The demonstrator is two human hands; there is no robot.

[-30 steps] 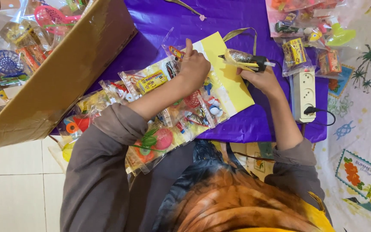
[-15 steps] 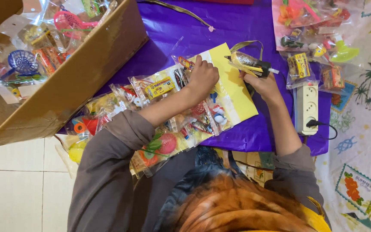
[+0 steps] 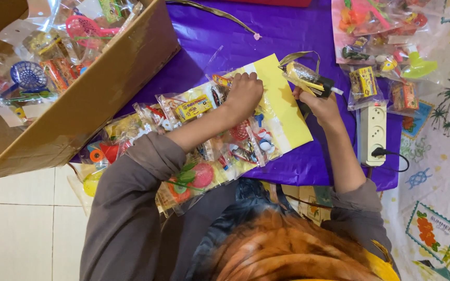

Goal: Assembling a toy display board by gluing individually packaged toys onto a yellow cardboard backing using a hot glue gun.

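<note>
The left hand (image 3: 243,94) presses down in a loose fist, knuckles curled, on a flat yellow cardboard sheet (image 3: 282,104) that lies on the crinkly purple plastic table cover (image 3: 292,31). Clear, glossy plastic packets of small colourful toys (image 3: 204,140) overlap in a row along that sheet, trailing back toward the person's grey sleeve. The right hand (image 3: 321,104) is closed around a yellow-and-black glue gun (image 3: 308,78), its nozzle lying at the sheet's upper right edge. Just beside this hand sits a white, oblong plastic power strip (image 3: 373,130) with a black plug in it. More shiny toy packets (image 3: 381,52) are heaped at the top right. On the left, a brown corrugated cardboard box (image 3: 79,109) holds a jumble of bagged toys, including a blue mesh net.
</note>
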